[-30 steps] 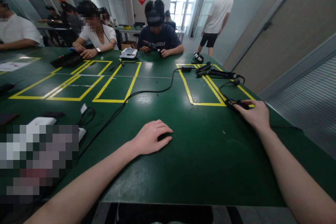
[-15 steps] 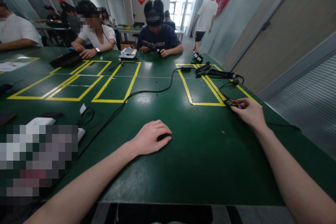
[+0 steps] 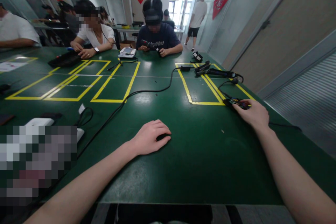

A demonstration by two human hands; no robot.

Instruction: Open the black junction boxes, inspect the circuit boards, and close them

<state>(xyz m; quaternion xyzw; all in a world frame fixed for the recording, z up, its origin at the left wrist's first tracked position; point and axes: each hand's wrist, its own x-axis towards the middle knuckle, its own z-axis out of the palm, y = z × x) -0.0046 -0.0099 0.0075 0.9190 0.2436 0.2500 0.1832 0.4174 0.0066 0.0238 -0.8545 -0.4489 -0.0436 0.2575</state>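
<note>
My left hand (image 3: 150, 138) rests on the green table (image 3: 183, 168) near the middle, thumb and fingers apart with nothing between them. At the right, my right hand (image 3: 252, 112) has its thumb and fingers around a small dark device with coloured wires (image 3: 237, 103), lying by the corner of a yellow tape outline. A thin black cable runs from the device up to a black jointed device (image 3: 215, 72) farther back. The fingertips of the right hand are partly hidden behind the small device.
A long black cable (image 3: 136, 92) crosses the table from lower left to the back right. White items (image 3: 40, 121) lie at the left edge. Across the table, two people handle objects; a black tray (image 3: 63, 58) sits before one of them.
My right hand has shifted slightly right, and more of the wired device shows. My left hand has stayed in place. A person walking in the background has moved left and farther away.
</note>
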